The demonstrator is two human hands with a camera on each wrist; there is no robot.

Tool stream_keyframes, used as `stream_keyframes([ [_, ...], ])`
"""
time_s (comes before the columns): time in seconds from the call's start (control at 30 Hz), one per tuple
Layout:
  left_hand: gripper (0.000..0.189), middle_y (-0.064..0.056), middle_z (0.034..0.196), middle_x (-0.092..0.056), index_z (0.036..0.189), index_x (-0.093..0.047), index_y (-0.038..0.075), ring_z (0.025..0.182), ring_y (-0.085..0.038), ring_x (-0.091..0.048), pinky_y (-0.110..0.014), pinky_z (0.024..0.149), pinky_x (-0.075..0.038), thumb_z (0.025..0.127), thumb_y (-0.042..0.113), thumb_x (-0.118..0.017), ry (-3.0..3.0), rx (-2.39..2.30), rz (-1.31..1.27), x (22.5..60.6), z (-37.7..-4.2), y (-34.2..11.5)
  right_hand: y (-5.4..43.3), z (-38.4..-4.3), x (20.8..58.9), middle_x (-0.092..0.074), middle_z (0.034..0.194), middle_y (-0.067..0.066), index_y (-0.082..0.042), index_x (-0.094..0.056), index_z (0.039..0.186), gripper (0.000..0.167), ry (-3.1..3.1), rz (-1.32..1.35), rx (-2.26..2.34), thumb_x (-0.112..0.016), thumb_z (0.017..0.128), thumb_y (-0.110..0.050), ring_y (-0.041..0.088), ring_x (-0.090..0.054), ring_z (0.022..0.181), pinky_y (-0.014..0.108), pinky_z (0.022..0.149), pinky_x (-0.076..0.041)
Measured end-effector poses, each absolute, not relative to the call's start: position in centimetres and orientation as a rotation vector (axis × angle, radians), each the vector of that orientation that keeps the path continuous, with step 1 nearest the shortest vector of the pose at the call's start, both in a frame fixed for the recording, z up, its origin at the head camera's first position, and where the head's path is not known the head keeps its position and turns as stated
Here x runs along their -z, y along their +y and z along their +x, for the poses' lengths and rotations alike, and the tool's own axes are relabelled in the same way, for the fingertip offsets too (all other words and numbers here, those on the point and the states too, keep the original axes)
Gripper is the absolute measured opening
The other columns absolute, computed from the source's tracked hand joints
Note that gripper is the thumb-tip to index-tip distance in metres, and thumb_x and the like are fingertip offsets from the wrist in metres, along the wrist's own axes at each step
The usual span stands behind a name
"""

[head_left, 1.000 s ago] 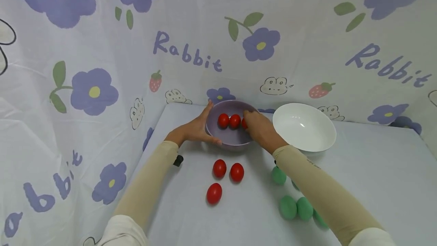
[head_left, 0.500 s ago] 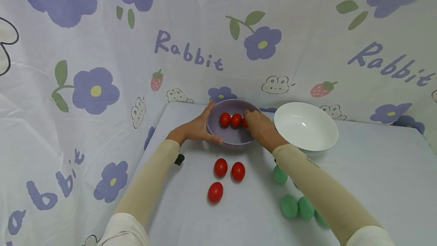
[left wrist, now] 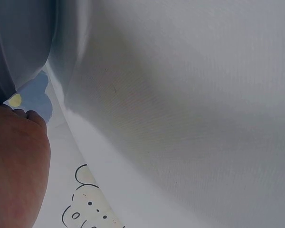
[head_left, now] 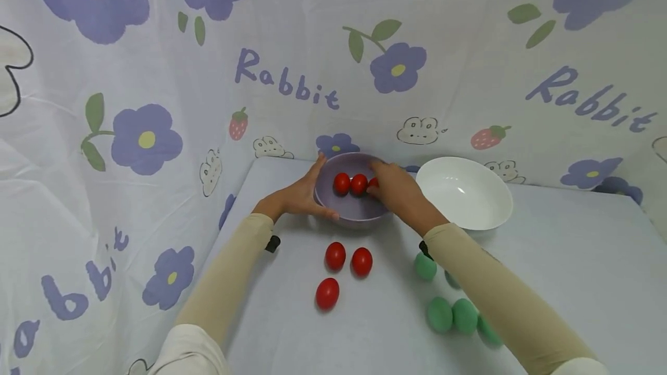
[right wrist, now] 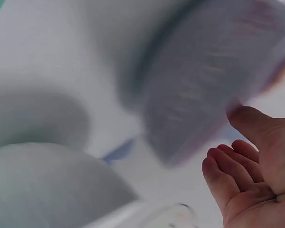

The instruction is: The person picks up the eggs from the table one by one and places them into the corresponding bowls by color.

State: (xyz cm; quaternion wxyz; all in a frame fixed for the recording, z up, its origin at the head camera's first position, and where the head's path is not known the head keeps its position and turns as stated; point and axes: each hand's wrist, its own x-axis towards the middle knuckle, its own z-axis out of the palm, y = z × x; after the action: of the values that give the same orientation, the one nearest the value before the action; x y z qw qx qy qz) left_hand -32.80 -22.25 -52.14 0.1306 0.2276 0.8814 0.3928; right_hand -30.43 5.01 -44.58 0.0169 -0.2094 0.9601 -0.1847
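Note:
A purple bowl (head_left: 359, 210) stands at the back of the table with several red eggs inside, a middle red egg (head_left: 359, 184) among them. My left hand (head_left: 299, 194) holds the bowl's left side, thumb along the front and fingers at the back. At the bowl's right rim is my right hand (head_left: 400, 192), beside the rightmost red egg (head_left: 373, 183), which it partly hides. In the right wrist view this hand's fingers (right wrist: 225, 178) are loosely bent and apart from the thumb, with nothing seen between them. The bowl (right wrist: 194, 90) is blurred there.
Three red eggs lie in front of the bowl, the nearest a red egg (head_left: 327, 294). Several green eggs, one a green egg (head_left: 440, 315), lie under and beside the right forearm. A white bowl (head_left: 464, 194) stands right of the purple one. Printed cloth (head_left: 292, 28) hangs behind.
My right hand has shifted slightly at the purple bowl's right rim, its fingers changing position beside the rightmost egg. The left hand keeps its place on the bowl. The other eggs lie as before.

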Motion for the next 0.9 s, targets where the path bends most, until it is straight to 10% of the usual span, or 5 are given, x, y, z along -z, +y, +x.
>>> stream_keyframes([
  [0.2, 0.153, -0.006, 0.178, 0.012, 0.169, 0.016, 0.019, 0.162, -0.03, -0.013, -0.055, 0.124, -0.032, 0.071, 0.059, -0.094, 2.555, -1.167, 0.694, 51.9, -32.8, -22.4, 4.6, -26.9, 39.8, -0.073, 0.129, 0.013, -0.013, -0.052, 0.154, 0.065, 2.972, -0.745, 0.853, -0.08, 0.097, -0.026, 0.026, -0.072, 0.096, 0.042, 0.088, -0.064],
  [0.5, 0.154, -0.008, 0.178, 0.011, 0.168, 0.02, 0.022, 0.163, -0.029, -0.01, -0.055, 0.126, -0.026, 0.071, 0.062, -0.093, 2.56, -1.13, 0.687, 51.9, -32.5, -22.2, 5.8, -20.8, 31.6, -0.062, 0.151, 0.005, -0.014, -0.055, 0.153, 0.069, 3.041, -0.977, 1.238, -0.086, 0.092, -0.021, 0.022, -0.059, 0.139, 0.04, 0.107, -0.053],
  [0.9, 0.154, -0.003, 0.179, 0.009, 0.169, 0.017, 0.02, 0.162, -0.029, -0.014, -0.055, 0.125, -0.03, 0.07, 0.06, -0.094, 2.556, -1.14, 0.667, 51.6, -32.5, -22.1, 6.5, -12.6, 27.4, -0.06, 0.152, -0.006, -0.01, -0.058, 0.151, 0.074, 3.039, -1.247, 1.635, -0.091, 0.084, -0.006, 0.011, -0.058, 0.138, 0.024, 0.106, -0.05],
])
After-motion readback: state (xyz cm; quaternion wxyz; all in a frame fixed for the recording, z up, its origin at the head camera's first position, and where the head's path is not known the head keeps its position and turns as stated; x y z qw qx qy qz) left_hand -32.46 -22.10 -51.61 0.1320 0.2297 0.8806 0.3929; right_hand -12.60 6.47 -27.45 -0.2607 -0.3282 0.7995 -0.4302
